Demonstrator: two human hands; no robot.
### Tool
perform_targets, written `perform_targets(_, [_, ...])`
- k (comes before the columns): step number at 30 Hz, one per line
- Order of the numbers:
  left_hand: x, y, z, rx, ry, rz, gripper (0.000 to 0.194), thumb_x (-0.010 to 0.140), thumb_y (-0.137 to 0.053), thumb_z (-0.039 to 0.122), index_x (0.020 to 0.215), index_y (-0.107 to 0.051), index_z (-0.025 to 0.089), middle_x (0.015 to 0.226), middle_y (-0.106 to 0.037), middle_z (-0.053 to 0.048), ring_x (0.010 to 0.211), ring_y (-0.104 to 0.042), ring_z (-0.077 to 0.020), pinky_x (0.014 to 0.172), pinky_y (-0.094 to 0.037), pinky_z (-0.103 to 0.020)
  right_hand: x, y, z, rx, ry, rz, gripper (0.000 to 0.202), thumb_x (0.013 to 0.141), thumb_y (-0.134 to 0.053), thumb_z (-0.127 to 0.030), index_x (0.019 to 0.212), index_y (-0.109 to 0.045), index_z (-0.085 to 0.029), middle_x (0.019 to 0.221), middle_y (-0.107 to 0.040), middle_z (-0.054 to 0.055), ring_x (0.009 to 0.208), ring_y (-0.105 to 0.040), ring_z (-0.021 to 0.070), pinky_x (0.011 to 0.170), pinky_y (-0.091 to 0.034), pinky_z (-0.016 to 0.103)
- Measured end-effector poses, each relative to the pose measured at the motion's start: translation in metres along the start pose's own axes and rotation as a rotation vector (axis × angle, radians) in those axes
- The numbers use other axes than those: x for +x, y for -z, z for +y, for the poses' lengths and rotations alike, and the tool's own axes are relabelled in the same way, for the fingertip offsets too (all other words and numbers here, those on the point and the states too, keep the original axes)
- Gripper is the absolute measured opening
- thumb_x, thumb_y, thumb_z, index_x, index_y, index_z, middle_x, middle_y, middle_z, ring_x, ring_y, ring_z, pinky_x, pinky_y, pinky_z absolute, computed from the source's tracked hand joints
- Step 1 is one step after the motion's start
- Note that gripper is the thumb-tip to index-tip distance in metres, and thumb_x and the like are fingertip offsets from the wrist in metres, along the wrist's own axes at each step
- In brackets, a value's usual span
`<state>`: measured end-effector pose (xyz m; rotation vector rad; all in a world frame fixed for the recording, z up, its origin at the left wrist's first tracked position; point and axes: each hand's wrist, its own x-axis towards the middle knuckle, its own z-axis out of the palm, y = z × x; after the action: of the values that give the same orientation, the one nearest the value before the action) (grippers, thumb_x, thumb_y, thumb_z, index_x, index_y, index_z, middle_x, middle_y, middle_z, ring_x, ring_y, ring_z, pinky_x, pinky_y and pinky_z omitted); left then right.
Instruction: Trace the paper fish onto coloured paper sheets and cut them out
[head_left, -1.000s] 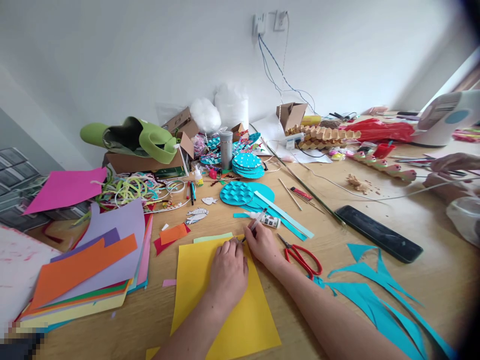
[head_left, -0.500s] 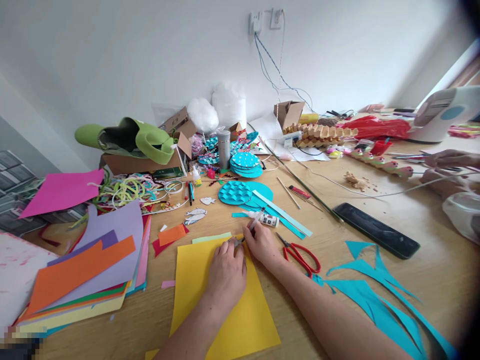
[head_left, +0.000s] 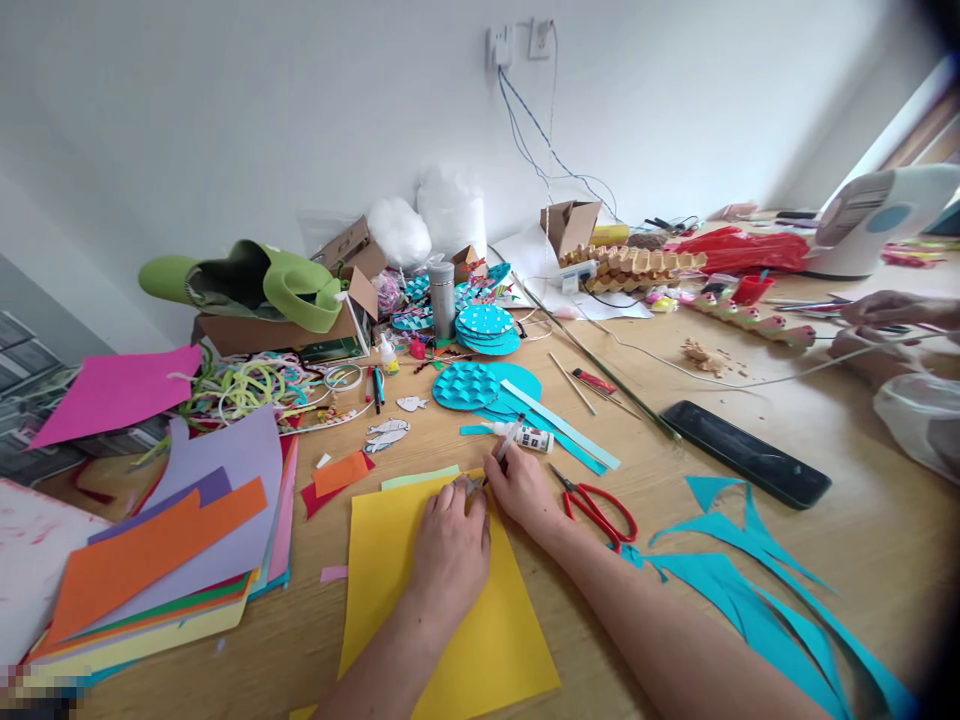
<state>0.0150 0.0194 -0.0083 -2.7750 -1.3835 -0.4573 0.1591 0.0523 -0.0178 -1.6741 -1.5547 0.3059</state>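
My left hand (head_left: 450, 545) lies flat on a yellow sheet of paper (head_left: 450, 655), fingers extended toward its top edge. Under and beside those fingertips shows part of a small greyish piece (head_left: 474, 484), mostly hidden. Just right of it, at the sheet's upper right corner, my right hand (head_left: 521, 490) grips a pale pen (head_left: 512, 434), tilted, its tip hidden by the fingers. A white glue bottle (head_left: 535, 438) lies right behind the pen. Red-handled scissors (head_left: 600, 510) rest to the right of my right wrist.
Stacked coloured paper (head_left: 150, 560) lies at left. Blue paper scraps (head_left: 720, 580) and a black phone (head_left: 746, 453) are at right. Blue discs (head_left: 465, 386), fish cut-outs (head_left: 388, 434) and a steel flask (head_left: 442, 300) stand or lie behind. Another person's hands (head_left: 885, 325) work at far right.
The view has shifted slightly, so the background sits a little further left. Both hands stay in nearly the same place on the yellow sheet.
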Motion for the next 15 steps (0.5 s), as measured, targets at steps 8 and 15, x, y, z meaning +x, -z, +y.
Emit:
perform_targets(8, [-0.0003, -0.0011, 0.0006, 0.009, -0.005, -0.003, 0.032, 0.088, -0.044, 0.016, 0.117, -0.058, 0.015, 0.123, -0.056, -0.014, 0.108, -0.051, -0.0266, 0.089, -0.045, -0.043, 0.0000, 0.0026, -0.0027, 0.007, -0.001, -0.011, 0.016, 0.082, -0.040, -0.028, 0.066, -0.039, -0.023, 0.057, -0.054, 0.001, 0.052, -0.052, 0.0157, 0.051, -0.032, 0.024])
perform_targets(15, [0.0004, -0.0007, 0.0009, 0.023, -0.008, -0.001, 0.032, 0.088, -0.043, 0.015, 0.116, -0.058, 0.016, 0.122, -0.056, -0.013, 0.107, -0.051, -0.0261, 0.088, -0.046, -0.042, -0.0002, 0.0024, -0.0032, 0.022, -0.016, -0.013, 0.017, 0.082, -0.040, -0.027, 0.066, -0.036, -0.024, 0.055, -0.052, 0.000, 0.051, -0.050, 0.0153, 0.050, -0.030, 0.024])
